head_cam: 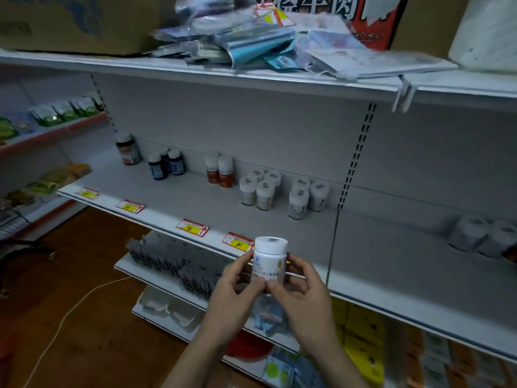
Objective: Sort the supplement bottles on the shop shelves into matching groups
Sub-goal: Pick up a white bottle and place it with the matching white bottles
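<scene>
I hold a white supplement bottle (270, 260) upright in front of the middle shelf (173, 203), my left hand (237, 289) and my right hand (300, 292) both pinching its lower part. On the shelf stand groups of bottles: a lone brown bottle (128, 149), dark blue bottles (166, 167), two white-and-orange bottles (220, 172), several white bottles (260, 189), and three white bottles with darker labels (306, 198). More white bottles (484, 233) sit at the far right.
Price tags (192, 227) line the shelf's front edge. The top shelf (195, 71) carries a pile of plastic-wrapped packets and cardboard boxes. Lower shelves hold combs, trays and yellow packages. Snack packs fill shelves at the left. A white cable lies on the wooden floor.
</scene>
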The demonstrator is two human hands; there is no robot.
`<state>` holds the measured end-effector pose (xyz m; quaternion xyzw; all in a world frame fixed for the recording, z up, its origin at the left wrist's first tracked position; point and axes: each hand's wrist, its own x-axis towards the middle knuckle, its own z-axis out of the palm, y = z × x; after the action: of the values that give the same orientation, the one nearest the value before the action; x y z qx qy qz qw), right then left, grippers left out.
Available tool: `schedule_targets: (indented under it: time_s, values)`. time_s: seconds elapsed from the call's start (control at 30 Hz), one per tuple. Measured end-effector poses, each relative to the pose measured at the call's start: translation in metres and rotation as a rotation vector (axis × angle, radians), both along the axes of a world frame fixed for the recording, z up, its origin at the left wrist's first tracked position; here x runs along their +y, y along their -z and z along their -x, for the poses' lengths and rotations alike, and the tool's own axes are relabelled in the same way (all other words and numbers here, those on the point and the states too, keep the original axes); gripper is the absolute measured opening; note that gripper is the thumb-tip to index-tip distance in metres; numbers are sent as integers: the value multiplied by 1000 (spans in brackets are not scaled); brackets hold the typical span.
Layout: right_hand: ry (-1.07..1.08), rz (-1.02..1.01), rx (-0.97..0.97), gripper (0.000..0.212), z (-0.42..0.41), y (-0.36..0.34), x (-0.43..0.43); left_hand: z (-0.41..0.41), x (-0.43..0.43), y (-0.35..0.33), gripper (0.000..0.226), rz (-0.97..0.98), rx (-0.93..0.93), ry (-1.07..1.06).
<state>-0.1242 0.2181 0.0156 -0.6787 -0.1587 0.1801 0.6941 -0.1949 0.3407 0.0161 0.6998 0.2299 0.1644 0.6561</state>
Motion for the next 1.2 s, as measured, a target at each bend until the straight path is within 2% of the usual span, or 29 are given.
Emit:
schedule_targets:
  time_s: [0.2, 0.33, 0.43, 0.53, 0.63, 0.87, 1.03, 1.13, 1.2]
  values:
    - [-33, 158, -88, 47, -64, 18, 73, -60, 71, 10, 38, -154, 72, -15]
    - [-36, 222, -149, 37, -97, 23, 116, -92, 109, 17, 34, -218, 92, -52]
    - [9, 251, -97, 27, -116, 31, 148, -116, 133, 20, 32, -252, 98, -73]
    - [52, 273, -48, 16, -129, 36, 177, -137, 160, 31, 41, -251, 103, -109]
    - [85, 328, -42, 8, -135, 35, 195, -149, 180, 46, 29, -265, 102, -72]
    - [197, 432, -21, 13, -139, 34, 224, -168, 214, 52, 31, -179, 140, 94]
    - [273, 486, -29, 20, -136, 33, 236, -175, 229, 56, 33, -206, 178, 177]
    - [348, 505, -32, 18, -126, 30, 231, -170, 228, 60, 45, -158, 125, 162]
    - [399, 467, -21, 29, -116, 27, 225, -163, 224, 57, 47, -197, 52, 110]
